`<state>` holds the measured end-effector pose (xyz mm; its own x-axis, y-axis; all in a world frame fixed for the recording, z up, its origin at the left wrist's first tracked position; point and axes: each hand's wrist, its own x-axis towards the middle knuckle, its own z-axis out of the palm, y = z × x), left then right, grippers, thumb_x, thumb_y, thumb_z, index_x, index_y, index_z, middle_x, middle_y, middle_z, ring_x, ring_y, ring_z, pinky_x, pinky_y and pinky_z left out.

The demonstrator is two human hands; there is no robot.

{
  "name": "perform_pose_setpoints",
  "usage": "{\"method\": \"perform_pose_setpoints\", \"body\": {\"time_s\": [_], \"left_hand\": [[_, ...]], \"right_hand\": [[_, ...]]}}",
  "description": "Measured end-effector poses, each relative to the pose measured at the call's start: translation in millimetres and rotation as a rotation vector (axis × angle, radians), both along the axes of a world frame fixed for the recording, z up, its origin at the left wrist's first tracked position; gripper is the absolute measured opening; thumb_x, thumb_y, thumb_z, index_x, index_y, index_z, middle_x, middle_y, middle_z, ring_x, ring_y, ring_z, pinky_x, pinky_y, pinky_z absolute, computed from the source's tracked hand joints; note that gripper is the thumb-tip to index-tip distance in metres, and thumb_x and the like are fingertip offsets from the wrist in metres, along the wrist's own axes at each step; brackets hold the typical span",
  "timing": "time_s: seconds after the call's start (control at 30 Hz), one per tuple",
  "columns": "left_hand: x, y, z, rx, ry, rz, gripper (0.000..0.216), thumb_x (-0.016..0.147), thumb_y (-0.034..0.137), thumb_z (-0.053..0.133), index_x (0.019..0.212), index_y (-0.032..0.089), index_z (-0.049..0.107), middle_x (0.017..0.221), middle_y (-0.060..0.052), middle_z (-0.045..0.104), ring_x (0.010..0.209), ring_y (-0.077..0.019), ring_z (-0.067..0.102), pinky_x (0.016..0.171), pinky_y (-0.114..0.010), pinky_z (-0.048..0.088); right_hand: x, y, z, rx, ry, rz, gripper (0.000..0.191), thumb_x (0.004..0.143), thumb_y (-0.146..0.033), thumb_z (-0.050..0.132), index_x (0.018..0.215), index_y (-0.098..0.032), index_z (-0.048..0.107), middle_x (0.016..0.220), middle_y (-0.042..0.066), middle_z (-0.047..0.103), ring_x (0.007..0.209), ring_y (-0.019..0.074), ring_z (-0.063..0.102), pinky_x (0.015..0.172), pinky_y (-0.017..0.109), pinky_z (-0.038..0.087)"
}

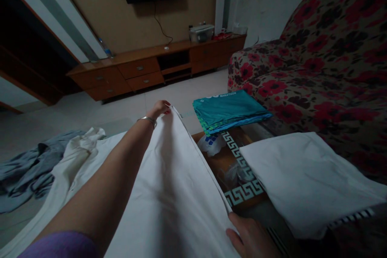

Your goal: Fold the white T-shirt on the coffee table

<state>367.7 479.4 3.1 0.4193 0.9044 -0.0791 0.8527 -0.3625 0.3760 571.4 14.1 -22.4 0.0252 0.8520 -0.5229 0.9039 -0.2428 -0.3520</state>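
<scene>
A large white cloth (169, 177) spreads in front of me, folded so that two layers meet along its right edge. My left hand (161, 109), with a silver bracelet at the wrist, reaches to the far corner and pinches it between the fingers. Close to me, my right hand (249, 234) grips the same right edge at its near end, thumb on top. To the left, rumpled off-white cloth (78, 157) lies beside it. A folded white cloth (308, 177) lies to the right, and a folded teal shirt (229, 109) with "MARATHON" lettering tops a stack beyond my right hand.
A glass-topped wooden table (216, 165) with a key pattern carries plastic bags. Grey clothes (36, 165) lie in a heap at the left. The flowered sofa (302, 72) bounds the right side. A low wooden TV cabinet (142, 68) stands along the far wall.
</scene>
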Motion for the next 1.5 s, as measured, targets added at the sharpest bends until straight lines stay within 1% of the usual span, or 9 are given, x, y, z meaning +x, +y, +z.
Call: {"method": "perform_pose_setpoints", "body": {"time_s": [0.1, 0.17, 0.23, 0.37, 0.43, 0.5, 0.6, 0.97, 1.5], "left_hand": [[9.1, -0.5, -9.2, 0.029, 0.023, 0.048, 0.038, 0.083, 0.013, 0.057, 0.120, 0.009, 0.058, 0.110, -0.014, 0.062, 0.087, -0.0176, 0.062, 0.077, -0.031, 0.052], [15.4, -9.1, -14.8, 0.087, 0.023, 0.004, 0.040, 0.078, 0.007, 0.052, 0.117, 0.010, 0.061, 0.113, -0.014, 0.061, 0.092, -0.0187, 0.061, 0.081, -0.030, 0.050], [22.5, -26.9, -18.6, 0.152, 0.024, -0.209, 0.037, 0.077, 0.006, 0.049, 0.108, 0.015, 0.066, 0.113, -0.011, 0.060, 0.098, -0.0190, 0.059, 0.086, -0.029, 0.047], [38.0, -85.7, -22.7, 0.146, 0.034, -0.861, 0.027, 0.083, 0.010, 0.048, 0.093, 0.020, 0.070, 0.102, -0.008, 0.062, 0.098, -0.0173, 0.057, 0.087, -0.026, 0.045], [43.8, -115.8, -24.2, 0.126, 0.049, -1.046, 0.024, 0.087, 0.013, 0.047, 0.092, 0.021, 0.070, 0.098, -0.009, 0.063, 0.096, -0.0170, 0.056, 0.084, -0.025, 0.044], [47.4, -138.0, -25.3, 0.134, 0.078, -1.111, 0.021, 0.089, 0.017, 0.048, 0.090, 0.021, 0.068, 0.093, -0.009, 0.062, 0.093, -0.0175, 0.055, 0.081, -0.024, 0.044], [49.1, -153.3, -24.6, 0.152, 0.107, -1.055, 0.018, 0.090, 0.017, 0.048, 0.094, 0.018, 0.066, 0.093, -0.009, 0.060, 0.089, -0.0173, 0.055, 0.078, -0.024, 0.044], [49.0, -160.7, -3.7, 0.109, 0.239, -0.931, 0.012, 0.081, 0.011, 0.051, 0.085, 0.017, 0.061, 0.096, -0.005, 0.058, 0.082, -0.0142, 0.056, 0.065, -0.022, 0.040], [64.2, -172.4, -21.9, 0.157, 0.343, -0.709, 0.018, 0.091, 0.021, 0.039, 0.100, 0.017, 0.054, 0.097, -0.007, 0.057, 0.079, -0.0154, 0.057, 0.071, -0.025, 0.044]], "right_hand": [[4.9, -0.9, -0.7, 0.045, -0.001, -0.046, 0.021, 0.089, -0.016, 0.049, 0.095, -0.022, 0.068, 0.091, 0.007, 0.074, 0.085, 0.0211, 0.070, 0.064, 0.023, 0.041], [7.1, -2.9, -2.9, 0.099, -0.026, -0.090, 0.021, 0.090, -0.015, 0.047, 0.091, -0.022, 0.067, 0.086, 0.006, 0.073, 0.082, 0.0199, 0.070, 0.062, 0.022, 0.038], [8.1, -4.6, -5.0, 0.147, -0.047, -0.120, 0.020, 0.091, -0.017, 0.047, 0.088, -0.021, 0.066, 0.080, 0.006, 0.073, 0.079, 0.0193, 0.069, 0.060, 0.023, 0.036], [8.9, -3.8, -4.2, 0.175, -0.029, -0.145, 0.016, 0.092, -0.023, 0.050, 0.088, -0.020, 0.065, 0.078, 0.005, 0.072, 0.075, 0.0192, 0.069, 0.058, 0.023, 0.034], [9.8, -2.0, -2.3, 0.175, -0.003, -0.148, 0.014, 0.092, -0.025, 0.051, 0.090, -0.020, 0.064, 0.083, 0.005, 0.072, 0.079, 0.0192, 0.069, 0.059, 0.023, 0.035], [10.8, -0.6, -1.1, 0.180, 0.025, -0.158, 0.014, 0.092, -0.026, 0.051, 0.092, -0.020, 0.064, 0.088, 0.005, 0.072, 0.082, 0.0184, 0.069, 0.061, 0.023, 0.036], [11.9, -0.1, -1.4, 0.181, 0.040, -0.189, 0.014, 0.092, -0.028, 0.052, 0.092, -0.021, 0.064, 0.094, 0.004, 0.072, 0.086, 0.0174, 0.068, 0.064, 0.023, 0.038], [11.1, 0.2, 12.8, 0.134, -0.072, -0.166, 0.013, 0.093, -0.025, 0.052, 0.091, -0.020, 0.064, 0.093, 0.005, 0.072, 0.087, 0.0187, 0.068, 0.062, 0.024, 0.037], [17.9, -6.6, 10.6, 0.098, -0.127, -0.234, 0.017, 0.094, -0.032, 0.049, 0.093, -0.022, 0.062, 0.083, 0.006, 0.072, 0.079, 0.0217, 0.069, 0.057, 0.026, 0.034]]}}
